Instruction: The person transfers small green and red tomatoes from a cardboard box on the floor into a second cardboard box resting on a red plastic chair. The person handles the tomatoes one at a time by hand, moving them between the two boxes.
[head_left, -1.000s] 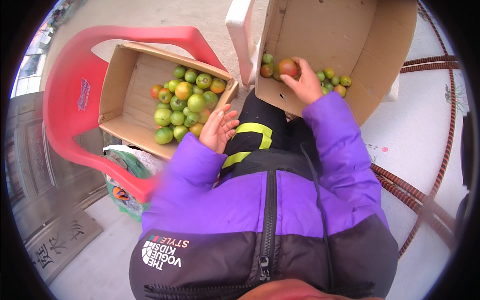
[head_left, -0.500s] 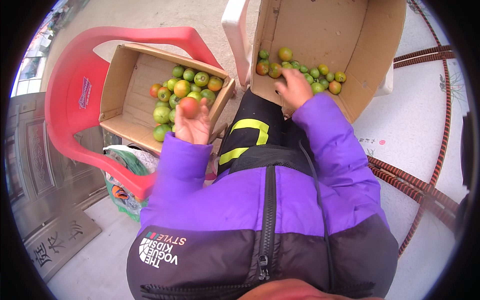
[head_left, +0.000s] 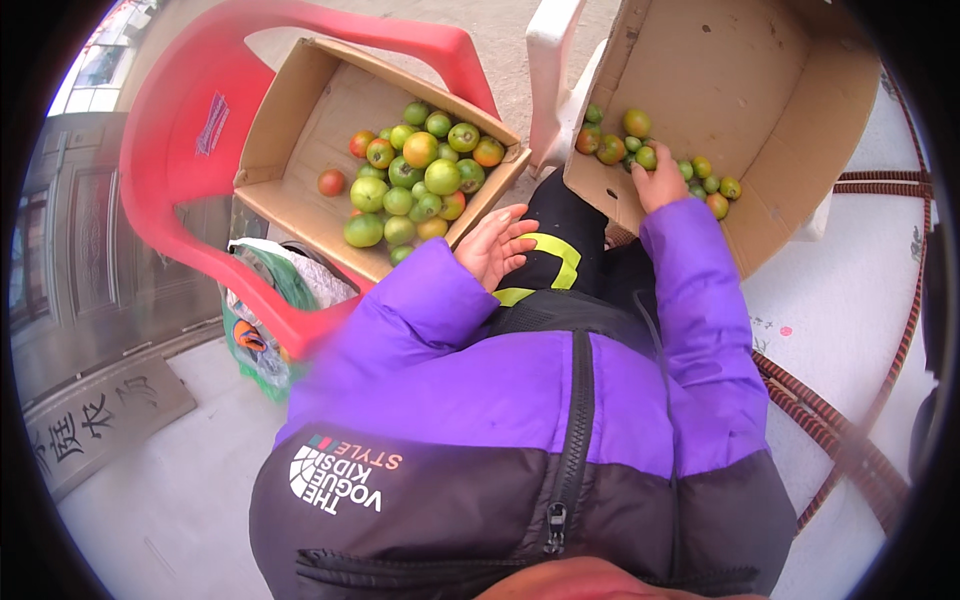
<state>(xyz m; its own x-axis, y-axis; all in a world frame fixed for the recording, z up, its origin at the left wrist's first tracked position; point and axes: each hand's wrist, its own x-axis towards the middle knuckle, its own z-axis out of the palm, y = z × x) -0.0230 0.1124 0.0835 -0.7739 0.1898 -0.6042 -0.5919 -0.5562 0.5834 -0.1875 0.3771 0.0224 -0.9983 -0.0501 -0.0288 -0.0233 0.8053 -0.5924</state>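
Observation:
My left hand point(head_left: 495, 247) is open and empty, palm upward, just outside the lower right side of the left cardboard box point(head_left: 290, 95). That box holds several green, yellowish and reddish tomatoes point(head_left: 441, 177), with a red tomato point(head_left: 331, 182) apart at the left. My right hand point(head_left: 661, 183) reaches into the right cardboard box point(head_left: 760, 80), fingers closed on a green tomato point(head_left: 645, 156) at the lower edge of a loose row of small green and orange tomatoes point(head_left: 635, 123). My fingertips there are partly hidden.
The left box rests in a red plastic chair point(head_left: 160, 170), the right one on a white plastic chair point(head_left: 548, 70). Plastic bags point(head_left: 262, 335) lie below the red chair. A grey panelled door point(head_left: 95, 240) stands at far left, and striped curved bars point(head_left: 825, 420) are at right.
The red tomato that was in my left hand now lies in the left box. My left hand has drawn back rightward, and my right hand has closed among the tomatoes. The view has shifted.

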